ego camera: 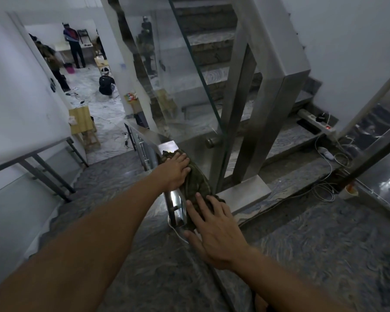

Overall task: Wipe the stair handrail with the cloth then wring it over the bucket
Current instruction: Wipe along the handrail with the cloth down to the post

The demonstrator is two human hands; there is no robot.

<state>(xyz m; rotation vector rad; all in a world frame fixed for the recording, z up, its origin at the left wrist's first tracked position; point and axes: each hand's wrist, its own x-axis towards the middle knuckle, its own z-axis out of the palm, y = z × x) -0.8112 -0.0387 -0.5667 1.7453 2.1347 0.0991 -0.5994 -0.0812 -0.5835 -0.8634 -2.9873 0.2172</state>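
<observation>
A dark green cloth (197,184) lies draped along the top of the shiny steel handrail (175,200), which slopes down toward a glass panel. My left hand (176,168) presses on the cloth's upper end, fingers together and curled over the rail. My right hand (212,228) rests flat on the cloth's lower end with its fingers spread, not gripping it. A small pink bucket (69,68) stands far off on the floor of the room beyond the stairs.
Tall steel posts (252,122) and a glass panel (189,91) stand just past the rail. A power strip (318,122) and white cables (324,188) lie on the steps at right. A cup (349,190) sits there too. Several people are in the far room.
</observation>
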